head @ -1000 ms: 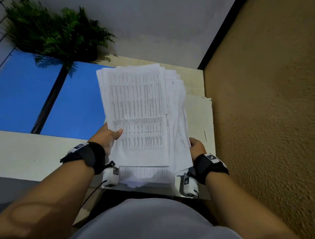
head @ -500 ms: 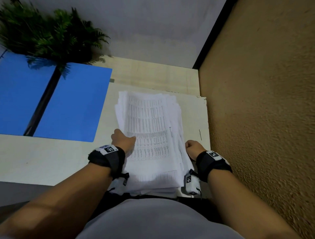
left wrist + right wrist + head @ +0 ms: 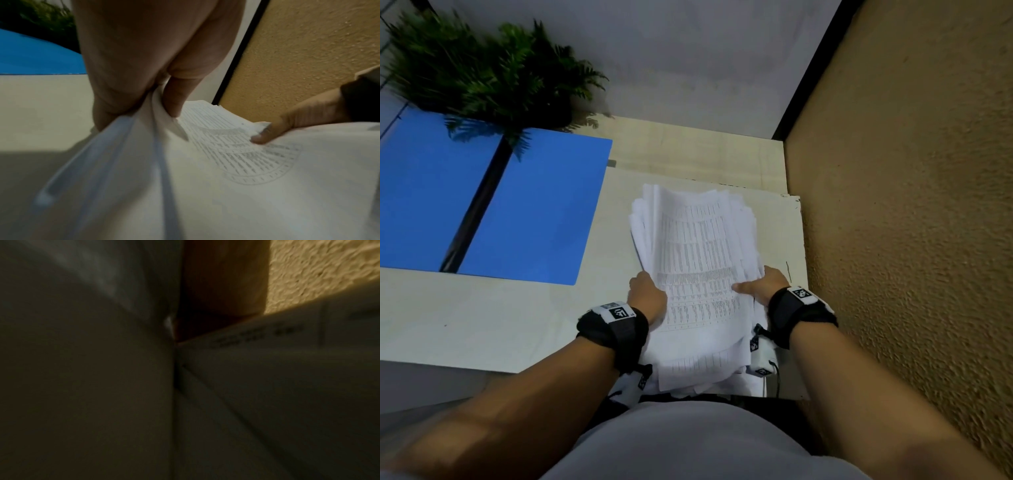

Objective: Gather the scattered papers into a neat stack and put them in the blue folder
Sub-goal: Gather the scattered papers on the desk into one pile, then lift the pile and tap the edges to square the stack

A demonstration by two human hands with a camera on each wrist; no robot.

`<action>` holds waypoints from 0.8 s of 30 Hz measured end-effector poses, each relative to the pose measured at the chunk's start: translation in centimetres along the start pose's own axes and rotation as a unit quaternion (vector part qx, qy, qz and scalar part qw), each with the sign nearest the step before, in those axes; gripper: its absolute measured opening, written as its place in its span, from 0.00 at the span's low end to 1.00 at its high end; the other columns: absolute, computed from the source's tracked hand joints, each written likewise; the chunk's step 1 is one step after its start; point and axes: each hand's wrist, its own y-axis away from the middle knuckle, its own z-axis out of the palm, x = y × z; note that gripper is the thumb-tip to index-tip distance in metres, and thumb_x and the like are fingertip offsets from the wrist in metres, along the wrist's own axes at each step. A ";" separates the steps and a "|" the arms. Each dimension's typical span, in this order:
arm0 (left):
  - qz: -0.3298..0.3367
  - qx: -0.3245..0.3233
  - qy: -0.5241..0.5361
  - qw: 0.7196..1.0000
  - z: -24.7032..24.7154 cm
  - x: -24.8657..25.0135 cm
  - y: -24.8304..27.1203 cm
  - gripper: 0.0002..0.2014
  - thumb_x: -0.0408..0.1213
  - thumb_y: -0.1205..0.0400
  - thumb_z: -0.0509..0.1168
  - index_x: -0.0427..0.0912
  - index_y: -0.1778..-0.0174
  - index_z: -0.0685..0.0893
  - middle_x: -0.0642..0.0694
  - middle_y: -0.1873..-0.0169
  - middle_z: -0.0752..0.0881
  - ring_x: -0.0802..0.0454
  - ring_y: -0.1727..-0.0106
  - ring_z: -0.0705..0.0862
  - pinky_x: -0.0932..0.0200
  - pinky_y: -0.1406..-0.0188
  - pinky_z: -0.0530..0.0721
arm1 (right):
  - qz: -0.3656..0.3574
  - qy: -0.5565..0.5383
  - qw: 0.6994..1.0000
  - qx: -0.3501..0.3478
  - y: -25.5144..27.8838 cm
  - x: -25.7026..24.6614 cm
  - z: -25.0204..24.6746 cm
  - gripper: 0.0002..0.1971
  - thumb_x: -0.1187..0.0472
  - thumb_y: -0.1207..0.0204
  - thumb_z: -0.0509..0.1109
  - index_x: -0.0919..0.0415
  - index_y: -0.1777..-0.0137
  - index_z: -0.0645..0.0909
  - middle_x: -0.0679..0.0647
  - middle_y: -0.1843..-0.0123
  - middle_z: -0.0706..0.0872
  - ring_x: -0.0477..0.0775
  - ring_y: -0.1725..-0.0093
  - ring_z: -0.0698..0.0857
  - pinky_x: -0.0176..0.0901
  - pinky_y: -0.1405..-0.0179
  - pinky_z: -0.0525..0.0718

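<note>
A loose stack of white printed papers [image 3: 698, 260] lies at the right end of the pale desk [image 3: 482, 322], its edges uneven. My left hand [image 3: 647, 294] grips the stack's left edge, thumb on top and fingers under, as the left wrist view shows on the papers [image 3: 236, 186]. My right hand [image 3: 763, 284] holds the right edge with its thumb [image 3: 267, 134] lying on the top sheet. The blue folder [image 3: 493, 205] lies open and flat to the left, apart from the stack. The right wrist view is dark, with only paper [image 3: 267, 369] showing.
A green fern-like plant [image 3: 482, 72] stands at the desk's back left, overhanging the folder. A rough tan wall [image 3: 911, 222] runs close along the desk's right edge. My torso is against the near desk edge.
The stack, held upright a second ago, has been lowered towards the desk at the right. My right thumb now lies on the top sheet.
</note>
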 end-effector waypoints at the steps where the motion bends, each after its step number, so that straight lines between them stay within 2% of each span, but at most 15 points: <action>1: 0.003 -0.012 0.027 1.000 -0.1 0.0 0.2 0.10 0.28 0.15 0.60 0.35 0.39 0.71 0.35 0.41 0.75 0.40 0.44 0.81 0.49 0.47 0.84 | -0.011 -0.013 1.000 0.001 -0.1 0.1 0.2 0.26 0.64 0.35 0.84 0.63 0.37 0.82 0.60 0.38 0.88 0.60 0.41 0.87 0.51 0.38 0.84; 3: -0.011 -0.031 0.118 0.992 -1.0 -0.2 0.7 0.07 0.28 0.13 0.58 0.44 0.44 0.69 0.42 0.48 0.75 0.47 0.50 0.78 0.58 0.54 0.79 | -0.034 -0.063 0.997 -0.012 0.3 -0.2 0.1 0.22 0.72 0.34 0.81 0.64 0.40 0.83 0.61 0.41 0.88 0.63 0.41 0.87 0.56 0.36 0.84; 4: -0.015 -0.039 0.163 0.986 -1.5 -0.1 1.0 0.11 0.28 0.12 0.59 0.45 0.38 0.68 0.43 0.45 0.76 0.45 0.46 0.80 0.56 0.50 0.80 | -0.048 -0.099 0.994 -0.021 0.7 -0.5 -0.2 0.21 0.74 0.33 0.79 0.65 0.40 0.82 0.60 0.42 0.89 0.63 0.41 0.87 0.57 0.35 0.83; 6: 0.011 -0.030 0.246 0.969 -2.7 -0.2 1.4 0.27 0.28 0.15 0.66 0.40 0.23 0.62 0.34 0.31 0.78 0.34 0.32 0.80 0.41 0.31 0.79 | -0.099 -0.149 0.983 -0.028 2.2 -1.5 -1.0 0.22 0.76 0.31 0.77 0.67 0.36 0.82 0.58 0.44 0.90 0.61 0.42 0.88 0.57 0.35 0.83; 7: 0.036 -0.023 0.312 0.949 -3.5 0.1 1.9 0.33 0.25 0.18 0.69 0.41 0.20 0.59 0.32 0.29 0.78 0.32 0.31 0.80 0.38 0.31 0.79 | -0.127 -0.162 0.978 -0.027 3.2 -2.3 -1.4 0.22 0.76 0.31 0.77 0.65 0.36 0.82 0.56 0.44 0.90 0.57 0.43 0.89 0.55 0.35 0.84; 10: 0.125 -0.062 0.440 0.887 -7.1 1.7 2.2 0.41 0.21 0.26 0.75 0.46 0.21 0.63 0.41 0.33 0.84 0.46 0.39 0.87 0.55 0.48 0.89 | -0.202 -0.201 0.958 -0.024 6.0 -5.2 -2.6 0.22 0.76 0.29 0.75 0.63 0.35 0.81 0.53 0.44 0.91 0.48 0.47 0.91 0.41 0.42 0.86; 12: 0.177 -0.109 0.430 0.879 -10.4 3.6 2.4 0.47 0.29 0.38 0.84 0.39 0.22 0.71 0.43 0.41 0.90 0.51 0.45 0.91 0.61 0.55 0.90 | -0.240 -0.227 0.944 -0.033 8.0 -7.4 -3.1 0.20 0.78 0.28 0.72 0.63 0.38 0.82 0.55 0.46 0.91 0.47 0.49 0.91 0.39 0.49 0.88; 13: 0.192 -0.119 0.421 0.878 -12.0 4.6 2.7 0.50 0.34 0.45 0.87 0.36 0.24 0.75 0.44 0.45 0.92 0.52 0.48 0.92 0.60 0.55 0.90 | -0.252 -0.240 0.937 -0.035 8.7 -8.3 -3.2 0.18 0.79 0.28 0.71 0.63 0.41 0.82 0.55 0.48 0.90 0.47 0.51 0.91 0.40 0.50 0.87; 14: 0.210 -0.110 0.417 0.878 -13.5 5.6 3.1 0.49 0.36 0.47 0.88 0.35 0.28 0.79 0.45 0.48 0.93 0.50 0.48 0.92 0.55 0.51 0.90 | -0.266 -0.250 0.930 -0.036 9.6 -9.4 -3.3 0.18 0.81 0.28 0.70 0.62 0.44 0.82 0.55 0.50 0.90 0.46 0.53 0.91 0.40 0.50 0.87; 16: 0.257 -0.065 0.418 0.869 -15.9 7.1 3.7 0.34 0.29 0.39 0.84 0.35 0.35 0.84 0.48 0.52 0.94 0.50 0.50 0.92 0.43 0.39 0.86 | -0.280 -0.265 0.922 -0.025 11.2 -11.1 -3.6 0.16 0.82 0.28 0.70 0.61 0.50 0.82 0.51 0.56 0.90 0.40 0.61 0.91 0.32 0.58 0.86; 17: 0.280 -0.042 0.421 0.862 -16.9 7.9 4.2 0.28 0.26 0.35 0.80 0.35 0.37 0.85 0.51 0.55 0.94 0.53 0.52 0.92 0.42 0.36 0.84 | -0.289 -0.264 0.920 -0.015 11.7 -11.8 -3.7 0.14 0.80 0.28 0.71 0.61 0.51 0.82 0.48 0.60 0.91 0.38 0.63 0.91 0.31 0.61 0.87; 19: 0.325 0.007 0.399 0.858 -17.9 8.9 5.1 0.25 0.28 0.34 0.77 0.37 0.39 0.86 0.54 0.57 0.94 0.57 0.55 0.91 0.48 0.38 0.85 | -0.310 -0.220 0.925 0.025 12.4 -12.9 -3.8 0.10 0.72 0.28 0.76 0.64 0.48 0.85 0.49 0.57 0.92 0.42 0.57 0.91 0.40 0.52 0.90; 21: 0.365 0.033 0.368 0.855 -18.0 9.1 5.8 0.25 0.29 0.30 0.77 0.39 0.36 0.85 0.49 0.49 0.92 0.56 0.51 0.90 0.57 0.41 0.87 | -0.324 -0.187 0.925 0.067 12.2 -13.4 -3.6 0.15 0.68 0.31 0.80 0.66 0.45 0.86 0.55 0.49 0.92 0.50 0.48 0.91 0.51 0.41 0.88; 22: 0.379 0.041 0.353 0.854 -17.9 9.2 6.0 0.23 0.28 0.26 0.76 0.40 0.34 0.84 0.48 0.47 0.91 0.58 0.50 0.90 0.63 0.44 0.87 | -0.324 -0.195 0.922 0.080 12.2 -13.6 -3.3 0.14 0.68 0.32 0.80 0.66 0.46 0.86 0.57 0.48 0.92 0.53 0.47 0.90 0.54 0.40 0.87; 24: 0.392 0.059 0.341 0.852 -17.7 9.1 5.9 0.20 0.25 0.23 0.73 0.41 0.35 0.84 0.56 0.50 0.92 0.65 0.52 0.90 0.70 0.52 0.86 | -0.316 -0.204 0.920 0.109 12.0 -13.8 -2.8 0.11 0.69 0.32 0.79 0.64 0.50 0.85 0.58 0.49 0.91 0.57 0.47 0.90 0.54 0.41 0.87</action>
